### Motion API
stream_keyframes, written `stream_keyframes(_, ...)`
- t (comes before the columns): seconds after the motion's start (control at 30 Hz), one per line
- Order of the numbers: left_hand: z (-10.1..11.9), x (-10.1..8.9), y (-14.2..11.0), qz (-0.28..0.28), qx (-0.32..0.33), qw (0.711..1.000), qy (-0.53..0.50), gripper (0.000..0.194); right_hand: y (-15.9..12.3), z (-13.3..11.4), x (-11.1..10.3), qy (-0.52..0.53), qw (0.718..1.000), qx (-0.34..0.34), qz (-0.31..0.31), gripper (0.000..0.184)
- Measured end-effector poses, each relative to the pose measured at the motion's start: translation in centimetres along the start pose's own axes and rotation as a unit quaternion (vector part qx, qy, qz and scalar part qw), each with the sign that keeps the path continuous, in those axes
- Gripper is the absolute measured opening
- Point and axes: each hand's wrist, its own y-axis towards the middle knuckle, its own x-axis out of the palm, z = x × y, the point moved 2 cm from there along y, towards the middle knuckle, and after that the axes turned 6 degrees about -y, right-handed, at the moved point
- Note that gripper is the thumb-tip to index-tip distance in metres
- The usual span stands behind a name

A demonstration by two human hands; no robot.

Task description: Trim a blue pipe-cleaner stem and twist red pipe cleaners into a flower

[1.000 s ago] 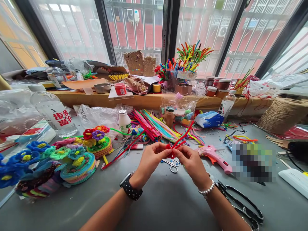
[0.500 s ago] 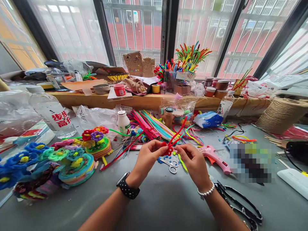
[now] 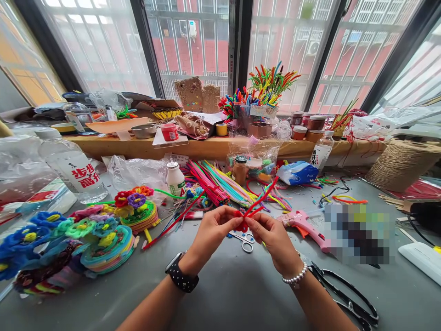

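Note:
Between my two hands is a red pipe cleaner [image 3: 259, 202], looped into a small shape at my fingertips, with two loose ends slanting up to the right. My left hand [image 3: 217, 230] pinches the looped part from the left. My right hand [image 3: 270, 234] is closed, its thumb and fingers pinching the same red loops from the right. Parts of the loops are hidden behind the fingers. Just below the hands on the table lie small scissors [image 3: 247, 246]. To the right of my right hand rests a pink glue gun [image 3: 306, 225].
Pipe-cleaner flowers [image 3: 82, 227] crowd the left of the table. Behind my hands lies a bundle of coloured pipe cleaners [image 3: 213, 184], beside a white bottle [image 3: 175, 177] and a brown jar [image 3: 240, 172]. Large black-handled scissors [image 3: 351, 294] lie near my right forearm; a twine spool [image 3: 399, 163] stands far right.
Half a second ago my right fingers were slightly apart from the red loops; now they pinch them again. The loose red ends have swung further right and lower. The view has shifted slightly.

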Motion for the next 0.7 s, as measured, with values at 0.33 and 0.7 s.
stream_keyframes(0.33, 0.02, 0.13, 0.05, -0.045, -0.059, 0.997, -0.009, 0.033, 0.25, 0.13, -0.72, 0.095, 0.995, 0.02, 0.037, 0.017)
stream_keyframes(0.7, -0.18, 0.11, -0.17, -0.083, -0.111, 0.99, 0.023, 0.026, 0.17, 0.15, -0.53, 0.076, 0.996, -0.005, 0.047, 0.022)
